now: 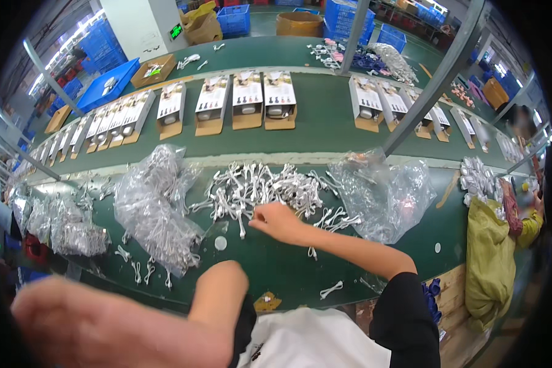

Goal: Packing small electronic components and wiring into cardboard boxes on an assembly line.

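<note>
A pile of small white looped cables [270, 184] lies on the green work table [257, 270] in front of me. At the near edge of this pile is my right hand [277, 222], its fingers curled in and closed. A white cable [242, 226] lies right beside its fingertips; whatever the fingers hold is hidden. My left arm bends up close at the lower left, and my left hand [49, 313] is a large blur there, with its fingers not distinguishable.
A clear bag full of white cables [159, 208] sits left of the pile, a crumpled clear bag [386, 196] right of it. Open printed boxes [246, 98] line the belt beyond. A metal post [435, 80] rises at the right, near a yellow-green sack [489, 264].
</note>
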A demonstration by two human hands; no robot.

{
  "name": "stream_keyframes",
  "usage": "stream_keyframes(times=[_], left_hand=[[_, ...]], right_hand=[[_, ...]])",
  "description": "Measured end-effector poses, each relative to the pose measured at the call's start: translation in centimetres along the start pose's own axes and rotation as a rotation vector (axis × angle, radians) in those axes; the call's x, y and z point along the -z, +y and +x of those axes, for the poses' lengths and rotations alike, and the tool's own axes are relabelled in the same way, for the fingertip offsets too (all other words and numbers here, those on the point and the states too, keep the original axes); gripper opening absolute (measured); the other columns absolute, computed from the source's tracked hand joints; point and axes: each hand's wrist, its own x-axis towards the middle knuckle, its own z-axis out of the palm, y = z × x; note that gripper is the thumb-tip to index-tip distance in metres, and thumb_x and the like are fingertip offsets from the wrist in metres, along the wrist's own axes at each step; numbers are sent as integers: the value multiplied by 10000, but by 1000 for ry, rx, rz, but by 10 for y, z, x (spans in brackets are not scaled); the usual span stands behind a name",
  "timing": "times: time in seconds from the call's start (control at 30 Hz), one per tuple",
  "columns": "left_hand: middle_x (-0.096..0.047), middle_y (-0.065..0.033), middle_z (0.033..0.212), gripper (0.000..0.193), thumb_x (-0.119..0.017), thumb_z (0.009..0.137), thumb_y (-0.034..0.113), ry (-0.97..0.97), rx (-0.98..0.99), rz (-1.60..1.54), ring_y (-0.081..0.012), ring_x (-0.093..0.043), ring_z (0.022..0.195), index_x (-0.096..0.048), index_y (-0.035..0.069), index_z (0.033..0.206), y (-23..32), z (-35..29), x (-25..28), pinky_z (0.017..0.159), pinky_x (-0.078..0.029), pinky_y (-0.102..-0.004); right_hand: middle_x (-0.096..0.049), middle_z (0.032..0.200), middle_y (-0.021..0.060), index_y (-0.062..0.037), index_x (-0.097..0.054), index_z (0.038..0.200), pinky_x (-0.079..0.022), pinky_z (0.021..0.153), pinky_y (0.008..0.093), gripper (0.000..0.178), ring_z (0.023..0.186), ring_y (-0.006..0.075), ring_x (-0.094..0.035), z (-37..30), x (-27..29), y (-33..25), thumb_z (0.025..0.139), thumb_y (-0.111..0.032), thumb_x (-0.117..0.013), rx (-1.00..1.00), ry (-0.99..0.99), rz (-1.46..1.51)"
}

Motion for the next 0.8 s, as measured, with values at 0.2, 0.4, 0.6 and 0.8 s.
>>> stream_keyframes(times=[0.2, 0.4, 0.6, 0.8], left_hand=[[-442, -183, 1120, 350, -472, 879, 325, -339, 394, 410, -281, -362, 1149, -449, 24, 1056, 98, 41, 75, 980, -272, -405], [-650, -161, 1011, 303, -567, 856, 215, -1199, 1003, 1604, -330, -601, 968, -604, 7, 1073, 205, 54, 171, 869, -446, -405], [-627, -164, 1003, 316, -616, 842, 243, -654, 1391, 2945, -359, -596, 939, -553, 60, 1091, 403, -48, 316, 782, -456, -489], [-652, -223, 1032, 487, -583, 801, 474, -598, 2274, 2191, -372, -622, 1005, -694, 34, 979, 478, -183, 458, 846, -493, -457]], right_hand=[[-588, 842, 125, -48, -595, 887, -488, 682, 434, 191, 769, 343, -599, 3, 60, -11, 823, -224, -632, 116, 366, -257], [-604, 831, 131, -62, -639, 852, -485, 712, 440, 162, 791, 335, -601, 42, 90, 74, 807, -217, -625, 80, 223, -602], [-603, 844, 116, -75, -629, 883, -488, 715, 436, 134, 808, 321, -607, 53, 91, 56, 801, -177, -600, -52, -24, -591], [-558, 775, 112, -40, -576, 820, -478, 635, 408, 105, 722, 301, -602, 76, 113, 21, 749, -90, -635, 135, 308, -155]])
